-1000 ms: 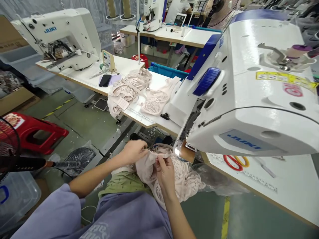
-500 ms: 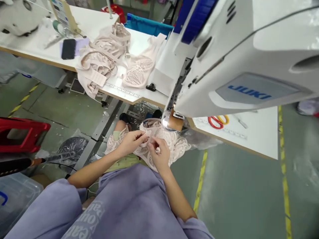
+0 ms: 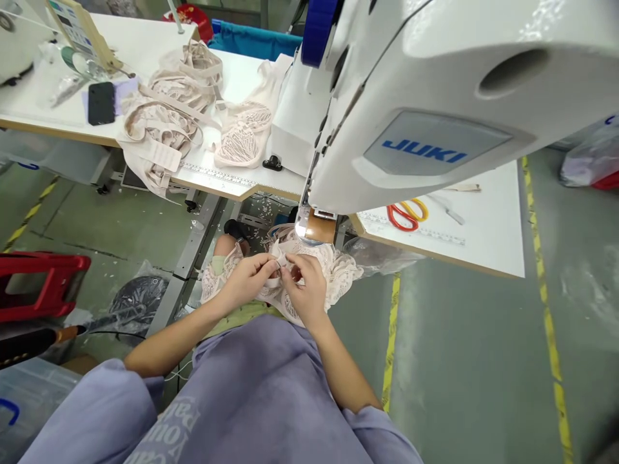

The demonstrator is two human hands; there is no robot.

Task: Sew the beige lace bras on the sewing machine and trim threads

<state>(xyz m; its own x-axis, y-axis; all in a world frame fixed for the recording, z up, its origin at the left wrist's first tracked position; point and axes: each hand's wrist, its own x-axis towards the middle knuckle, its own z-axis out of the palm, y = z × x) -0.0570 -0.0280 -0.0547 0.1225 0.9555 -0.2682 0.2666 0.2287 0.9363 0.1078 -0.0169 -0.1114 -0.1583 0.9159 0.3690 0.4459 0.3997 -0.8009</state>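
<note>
Thumb and fingers of left hand (image 3: 247, 280) and right hand (image 3: 308, 288) pinching pale-pink lace garment (image 3: 336, 277), fingertips close together. Garment lying bunched over person's lap (image 3: 247, 314), near bulky white sewing machine (image 3: 435, 77). Red-and-yellow-handled scissors (image 3: 410, 215) resting on white tabletop (image 3: 493, 219); similar pale-pink heap (image 3: 169, 106) lying farther off.

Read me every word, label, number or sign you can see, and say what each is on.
"JUKI": badge on the white sewing machine.
Possibly "You": print on the shirt; other letters unclear.
Ruler scales: numbers too small.
Control panel: lettering too blurred to read.
White label on the garment pile: too small.
Lace fabric on the lap: no readable text.
</note>
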